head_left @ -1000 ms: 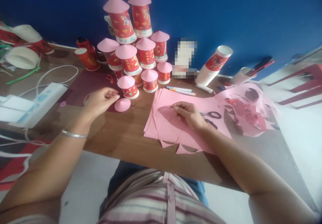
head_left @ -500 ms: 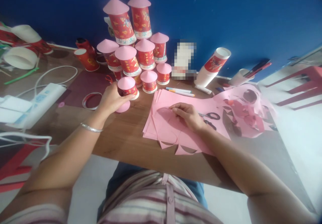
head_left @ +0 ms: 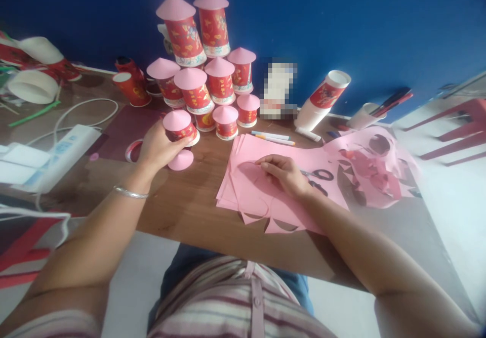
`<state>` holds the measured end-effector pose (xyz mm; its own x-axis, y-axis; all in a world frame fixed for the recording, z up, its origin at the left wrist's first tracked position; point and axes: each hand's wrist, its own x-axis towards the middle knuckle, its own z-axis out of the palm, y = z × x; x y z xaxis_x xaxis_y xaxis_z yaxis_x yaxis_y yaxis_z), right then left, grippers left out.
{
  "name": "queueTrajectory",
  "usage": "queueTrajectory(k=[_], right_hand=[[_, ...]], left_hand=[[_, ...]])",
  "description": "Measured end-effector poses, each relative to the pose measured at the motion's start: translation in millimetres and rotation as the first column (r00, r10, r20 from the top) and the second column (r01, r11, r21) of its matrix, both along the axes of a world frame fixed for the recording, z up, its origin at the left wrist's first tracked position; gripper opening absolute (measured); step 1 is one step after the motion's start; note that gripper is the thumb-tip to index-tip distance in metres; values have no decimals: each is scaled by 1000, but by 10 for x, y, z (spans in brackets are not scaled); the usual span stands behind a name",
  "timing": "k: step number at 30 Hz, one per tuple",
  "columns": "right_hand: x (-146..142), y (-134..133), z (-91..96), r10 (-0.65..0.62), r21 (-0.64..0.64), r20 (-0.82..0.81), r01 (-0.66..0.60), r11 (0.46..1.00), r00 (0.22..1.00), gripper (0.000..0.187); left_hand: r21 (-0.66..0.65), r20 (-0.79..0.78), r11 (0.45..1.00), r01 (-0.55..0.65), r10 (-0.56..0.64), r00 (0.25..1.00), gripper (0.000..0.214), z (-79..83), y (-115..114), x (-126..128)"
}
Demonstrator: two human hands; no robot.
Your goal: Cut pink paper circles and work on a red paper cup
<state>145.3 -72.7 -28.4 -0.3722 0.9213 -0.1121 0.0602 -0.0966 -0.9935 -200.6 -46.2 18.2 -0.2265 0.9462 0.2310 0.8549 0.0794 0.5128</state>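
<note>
Power strip lies far left on the counter. Left hand grips a small red cone-capped cup, tilted, just above a loose pink cone that has no cup. Behind, capped cups stand piled, finished. Right hand rests curled on pink paper sheets; whether it pinches them I cannot tell. Scissors and cut scraps lie beyond.

No text legible, yellow markings on the red paper cups too blurred to read, box label pixelated
</note>
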Motion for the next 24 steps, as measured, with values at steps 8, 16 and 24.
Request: queueTrajectory(k=[8,16,24], right_hand=[[15,3,-40,3,-6,16,-3,1000,1000,35],[17,9,-47,9,0,0,-9,1000,1000,33],[2,-8,-8,0,-8,6,0,1000,1000,34]], left_hand=[[-39,-3,999,-29,29,1000,52,-48,119,-95],[-71,18,997,-26,28,999,53,-17,124,-71],[-46,9,999,-7,7,1000,49,-30,145,-76]])
